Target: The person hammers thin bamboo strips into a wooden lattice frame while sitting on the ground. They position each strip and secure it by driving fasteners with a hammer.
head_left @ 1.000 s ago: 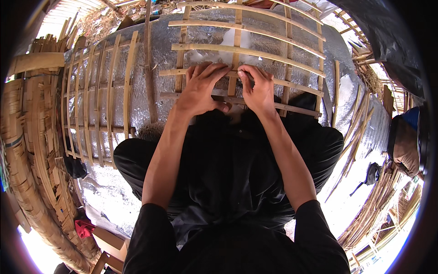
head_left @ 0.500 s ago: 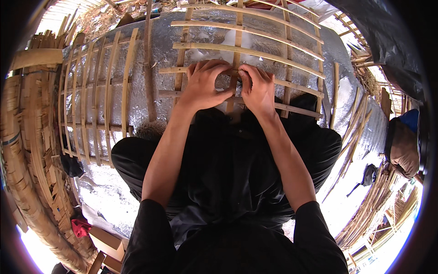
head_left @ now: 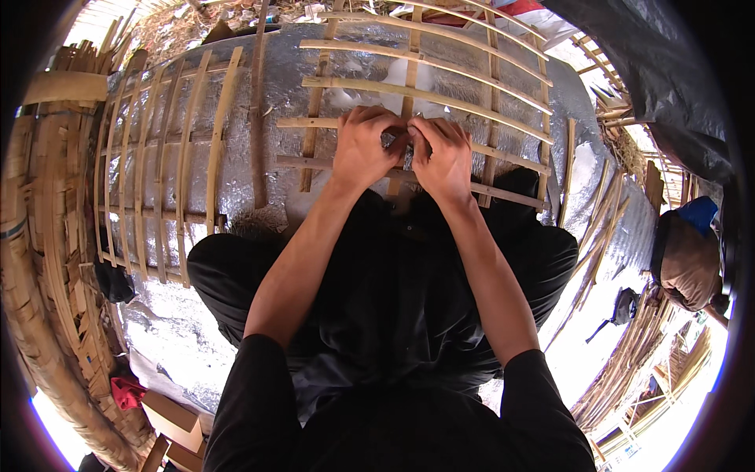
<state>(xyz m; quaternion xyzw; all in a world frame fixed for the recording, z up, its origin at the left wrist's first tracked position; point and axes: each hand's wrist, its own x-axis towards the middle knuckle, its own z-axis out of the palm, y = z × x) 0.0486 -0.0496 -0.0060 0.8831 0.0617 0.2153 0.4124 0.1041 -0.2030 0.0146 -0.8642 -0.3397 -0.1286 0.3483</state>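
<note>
A lattice of bamboo slats (head_left: 440,98) lies on a silver sheet (head_left: 275,86) in front of my black-trousered knees. My left hand (head_left: 363,149) and my right hand (head_left: 442,157) meet at one crossing of the lattice, fingertips pinched together over the joint of an upright slat and a cross slat. Both hands are closed on something small at that crossing; what it is stays hidden under the fingers. My forearms run up from the bottom edge.
Another grid of thin bamboo slats (head_left: 149,165) lies to the left. A loose stick (head_left: 258,118) rests between the two grids. Stacked bamboo strips (head_left: 39,236) line the left rim, more strips (head_left: 629,354) lie at the right, near a seated person (head_left: 692,259).
My two hands have drawn closer together at the crossing, the left one curling inward. The lattice and the rest have not moved.
</note>
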